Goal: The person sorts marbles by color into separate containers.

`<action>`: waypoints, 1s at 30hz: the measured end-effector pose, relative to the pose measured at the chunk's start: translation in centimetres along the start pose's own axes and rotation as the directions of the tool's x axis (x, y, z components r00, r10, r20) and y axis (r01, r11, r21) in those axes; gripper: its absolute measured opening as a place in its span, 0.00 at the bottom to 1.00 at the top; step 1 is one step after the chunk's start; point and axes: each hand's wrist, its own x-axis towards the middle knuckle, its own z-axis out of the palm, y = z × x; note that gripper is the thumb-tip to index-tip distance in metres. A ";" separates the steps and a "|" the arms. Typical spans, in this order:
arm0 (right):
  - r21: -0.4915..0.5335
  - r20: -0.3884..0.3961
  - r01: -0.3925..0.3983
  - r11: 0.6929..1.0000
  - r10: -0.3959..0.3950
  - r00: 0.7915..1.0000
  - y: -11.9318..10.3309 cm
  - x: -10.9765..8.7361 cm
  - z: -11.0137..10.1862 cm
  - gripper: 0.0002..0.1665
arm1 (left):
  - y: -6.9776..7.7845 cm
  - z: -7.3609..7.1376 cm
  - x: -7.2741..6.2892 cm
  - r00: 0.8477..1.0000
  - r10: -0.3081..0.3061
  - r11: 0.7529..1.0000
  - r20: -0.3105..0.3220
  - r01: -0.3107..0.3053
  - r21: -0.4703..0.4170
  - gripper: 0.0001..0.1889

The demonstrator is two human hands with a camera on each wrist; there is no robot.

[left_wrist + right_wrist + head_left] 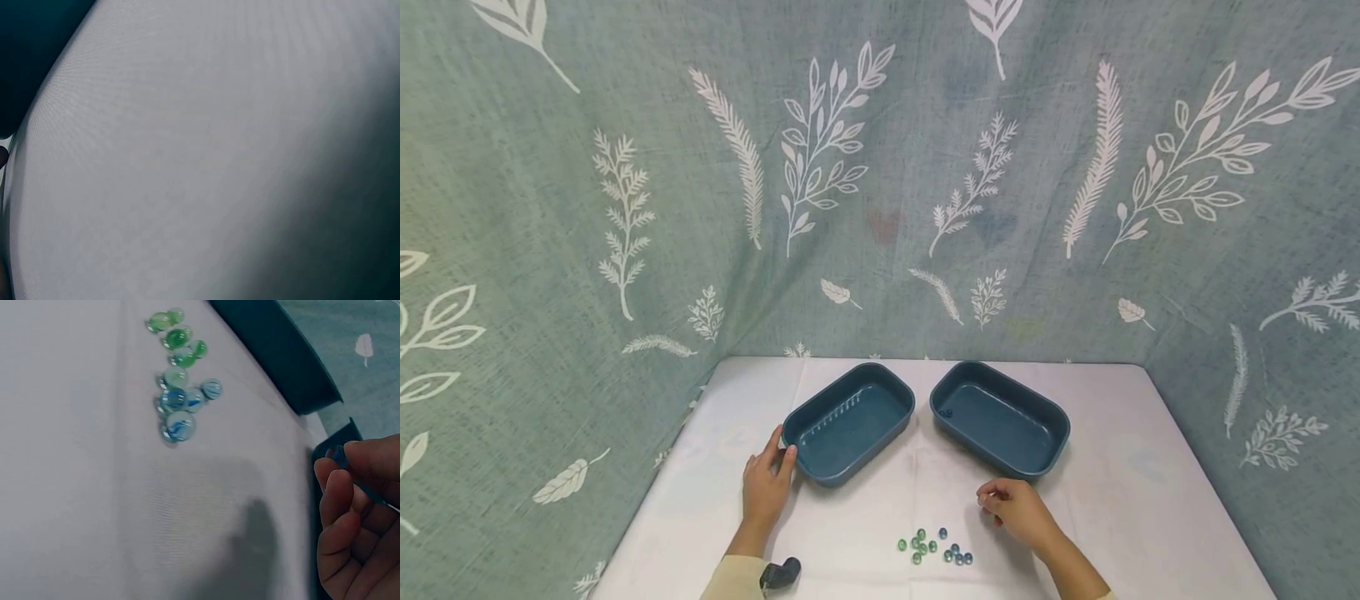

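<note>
My right hand pinches a blue marble between thumb and fingertip, just in front of the right blue tray. Two dark marbles lie in that tray's left end. On the cloth left of this hand is a loose group of green marbles beside several blue marbles. My left hand touches the near left end of the left blue tray, its fingers fairly straight and the thumb at the rim. In the left wrist view, only a sliver of a fingertip shows beside the tray.
White cloth covers the table. Green leaf-patterned fabric hangs behind and along both sides. The two trays stand angled at the back, with a narrow gap between them. A black strap sits by the left sleeve.
</note>
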 end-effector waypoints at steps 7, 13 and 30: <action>0.045 -0.026 0.004 0.999 -0.003 1.000 -0.5 0.6 -1.2 0.08 | 0.0 0.2 0.1 1.000 -0.019 1.000 0.000 0.019 0.007 0.29; 0.116 -0.057 -0.016 0.993 0.023 0.998 -0.9 1.4 -2.2 0.09 | -0.1 0.3 0.2 1.000 -0.030 0.999 0.006 0.030 0.021 0.30; 0.253 -0.070 -0.028 0.967 0.047 0.996 -1.5 3.8 -5.2 0.15 | -0.1 0.2 0.1 1.000 -0.014 1.000 -0.010 0.014 0.005 0.29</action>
